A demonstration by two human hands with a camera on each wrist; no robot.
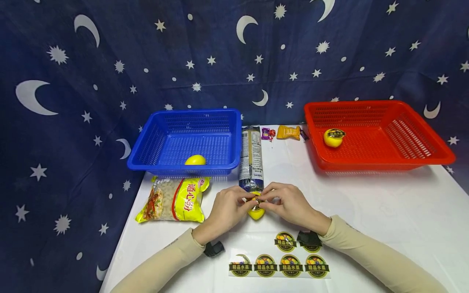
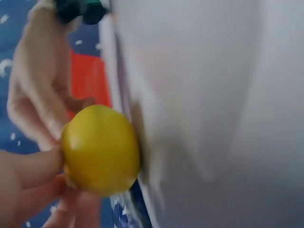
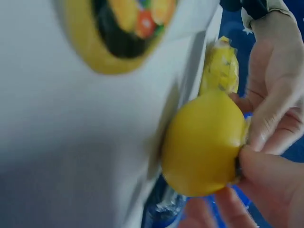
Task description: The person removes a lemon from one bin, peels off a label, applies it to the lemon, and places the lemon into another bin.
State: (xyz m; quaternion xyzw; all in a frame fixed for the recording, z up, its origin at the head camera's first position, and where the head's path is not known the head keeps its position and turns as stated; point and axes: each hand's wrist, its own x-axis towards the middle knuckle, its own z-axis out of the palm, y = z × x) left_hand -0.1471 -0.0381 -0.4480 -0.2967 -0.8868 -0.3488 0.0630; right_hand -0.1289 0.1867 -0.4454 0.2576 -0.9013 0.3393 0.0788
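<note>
A yellow lemon (image 1: pixel 256 213) is pinched between the left hand (image 1: pixel 224 211) and the right hand (image 1: pixel 289 205), fingers of both curled round it, low over the white desk (image 1: pixel 384 211) just in front of the noodle packet (image 1: pixel 250 158). Three lemons are counted: this one, one in the blue basket (image 1: pixel 157 142), one stickered in the red basket (image 1: pixel 421 142). Five round stickers (image 1: pixel 286 241) are seen on the sheet nearer the person than the held lemon.

Round black-and-gold stickers (image 1: pixel 279 265) reading 精品水果 on the sheet at the near edge, the same sticker on the lemon (image 1: pixel 333 138) in the far right red basket (image 1: pixel 414 160), red 通心粉 on the yellow pasta bag (image 1: pixel 172 200) at left, print on the blue noodle pack (image 1: pixel 250 158) too small to read
</note>
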